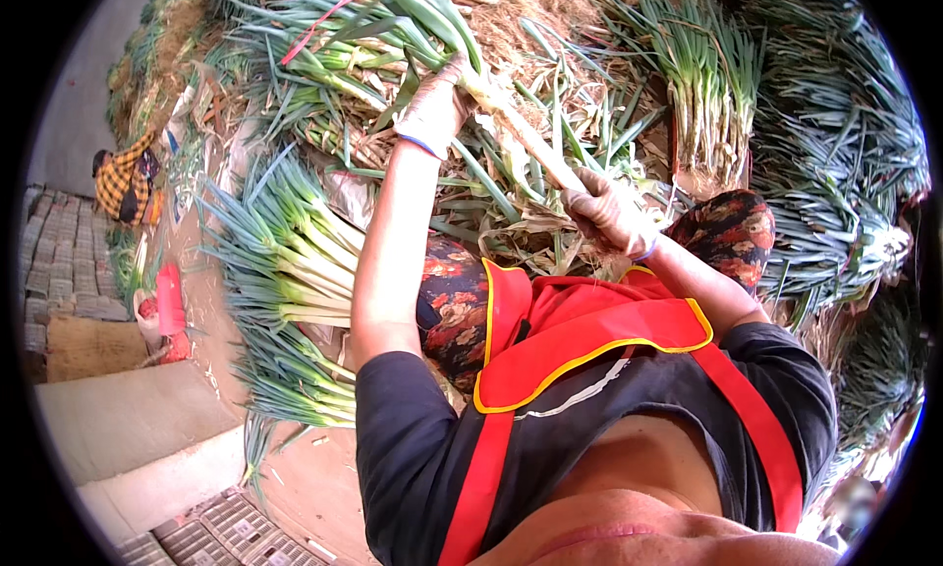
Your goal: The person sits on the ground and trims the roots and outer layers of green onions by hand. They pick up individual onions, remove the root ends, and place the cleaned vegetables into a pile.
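A single long Welsh onion (532,137) slants across the space in front of my lap, leaves up and root end down. My left hand (436,103), in a soiled thin glove, is closed around it where the white shaft turns to green leaves. Gloved too, my right hand (611,211) grips the pale lower end near the roots. Beneath and around the stalk lie loose leaves and dry peelings (545,235). Trimmed onions with clean white shafts (320,271) are laid in a fan beside my left thigh.
Untrimmed onions (331,73) with a pink tie are heaped ahead. An upright bunch (711,109) stands front right, and large bundles (832,220) line the right side. Stacked plastic crates (236,529) are at lower left. Farther left is a person in a checked top (127,179).
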{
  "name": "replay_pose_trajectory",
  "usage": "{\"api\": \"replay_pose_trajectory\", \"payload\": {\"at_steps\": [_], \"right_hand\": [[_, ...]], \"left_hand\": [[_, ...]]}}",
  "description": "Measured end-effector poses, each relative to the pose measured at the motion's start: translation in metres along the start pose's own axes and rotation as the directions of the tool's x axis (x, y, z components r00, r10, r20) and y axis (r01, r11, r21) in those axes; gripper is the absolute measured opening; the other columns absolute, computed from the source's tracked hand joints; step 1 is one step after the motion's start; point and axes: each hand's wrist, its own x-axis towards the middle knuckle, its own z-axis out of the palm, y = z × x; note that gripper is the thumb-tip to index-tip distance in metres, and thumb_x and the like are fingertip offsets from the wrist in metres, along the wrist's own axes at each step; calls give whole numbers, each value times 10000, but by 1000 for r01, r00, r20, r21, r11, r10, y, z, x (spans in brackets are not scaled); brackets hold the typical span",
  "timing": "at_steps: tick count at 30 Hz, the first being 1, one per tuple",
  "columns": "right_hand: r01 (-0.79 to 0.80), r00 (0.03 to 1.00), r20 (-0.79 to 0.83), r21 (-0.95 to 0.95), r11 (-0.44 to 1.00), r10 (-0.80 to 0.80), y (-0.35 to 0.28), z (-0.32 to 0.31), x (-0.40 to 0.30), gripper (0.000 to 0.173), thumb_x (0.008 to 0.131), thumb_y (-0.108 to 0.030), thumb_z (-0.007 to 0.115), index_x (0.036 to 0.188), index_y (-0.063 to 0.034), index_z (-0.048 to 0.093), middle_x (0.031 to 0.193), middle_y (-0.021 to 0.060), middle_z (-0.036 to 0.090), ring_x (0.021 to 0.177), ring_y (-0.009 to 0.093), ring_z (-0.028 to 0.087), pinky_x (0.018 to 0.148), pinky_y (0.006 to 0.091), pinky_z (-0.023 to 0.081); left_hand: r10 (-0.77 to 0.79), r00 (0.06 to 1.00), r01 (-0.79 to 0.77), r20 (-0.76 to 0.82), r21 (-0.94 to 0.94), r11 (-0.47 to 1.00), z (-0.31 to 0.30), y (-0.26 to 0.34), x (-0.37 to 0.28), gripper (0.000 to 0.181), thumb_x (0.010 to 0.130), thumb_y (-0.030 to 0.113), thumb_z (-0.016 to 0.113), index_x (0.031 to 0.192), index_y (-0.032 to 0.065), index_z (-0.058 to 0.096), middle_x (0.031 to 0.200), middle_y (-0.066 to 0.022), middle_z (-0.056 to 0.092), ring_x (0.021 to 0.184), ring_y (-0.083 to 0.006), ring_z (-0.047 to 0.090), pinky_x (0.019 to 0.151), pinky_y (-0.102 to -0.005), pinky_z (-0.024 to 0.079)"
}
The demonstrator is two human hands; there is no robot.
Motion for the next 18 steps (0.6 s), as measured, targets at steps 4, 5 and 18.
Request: {"api": "replay_pose_trajectory", "payload": {"at_steps": [4, 5, 18], "right_hand": [[119, 987, -62, -319, 940, -146, -26, -9, 47, 500, 868, -319, 666, 1231, -2, 535, 810, 34, 606, 705, 112, 563, 636, 242, 460], [225, 969, -45, -225, 948, -241, -33, -12, 71, 535, 853, -325, 689, 1241, 8, 530, 864, 59, 631, 767, 136, 591, 705, 255, 487], [197, 961, -80, -481, 854, -266, -25, 28, 99, 373, 832, -308, 687, 1026, -1, 604, 766, 94, 648, 612, 161, 594, 609, 313, 496]], "left_hand": [[34, 999, -34, 15, -56, 998, 29, -7, -9, 467, 856, 245, 705, 1257, 108, 510, 1146, -44, 585, 1088, -234, 525, 1004, -405, 419], [24, 1000, -23, 20, -47, 999, 38, -8, -9, 488, 850, 226, 713, 1272, 113, 496, 1150, -36, 579, 1093, -232, 519, 1004, -409, 417], [290, 928, -271, -234, 108, 956, -34, 28, -2, 363, 848, 301, 692, 1103, 65, 589, 942, -61, 644, 884, -214, 610, 812, -351, 515]]}}
